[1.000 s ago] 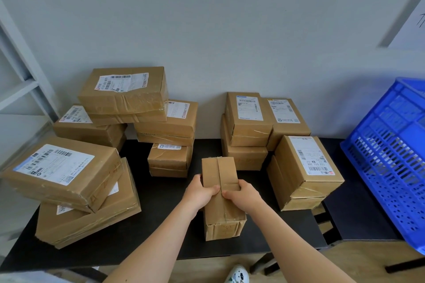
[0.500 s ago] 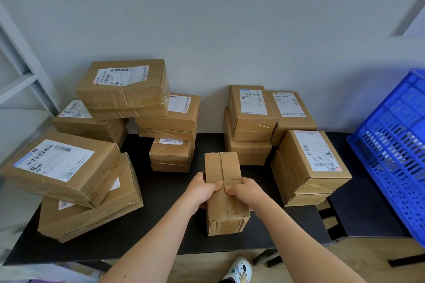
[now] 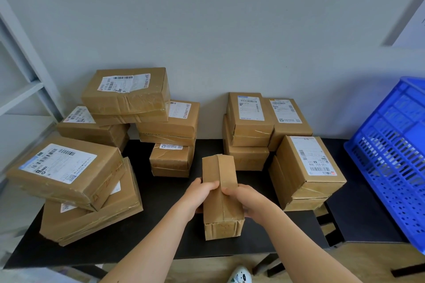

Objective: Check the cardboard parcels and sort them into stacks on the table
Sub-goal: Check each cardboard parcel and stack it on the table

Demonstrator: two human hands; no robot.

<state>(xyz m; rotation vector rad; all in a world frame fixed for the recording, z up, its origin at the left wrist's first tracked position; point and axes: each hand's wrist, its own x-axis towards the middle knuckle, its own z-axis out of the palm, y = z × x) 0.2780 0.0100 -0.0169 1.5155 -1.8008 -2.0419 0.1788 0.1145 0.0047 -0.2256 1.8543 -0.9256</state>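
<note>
I gripped the narrow cardboard parcel (image 3: 226,169) with my left hand (image 3: 199,194) and right hand (image 3: 249,200), one on each long side, fingers curled round its edges. The parcel was at the front of the black bench (image 3: 165,193), between the left stacks (image 3: 69,163) and the right stacks (image 3: 305,167).

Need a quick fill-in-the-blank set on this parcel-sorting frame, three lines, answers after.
1. The narrow brown cardboard parcel gripped by the left hand and right hand shows no white ____ on top.
2. The perforated plastic crate at the right is ____.
3. The stacked cardboard parcels stand on a ____ table.

Missing words: label; blue; black.
</note>
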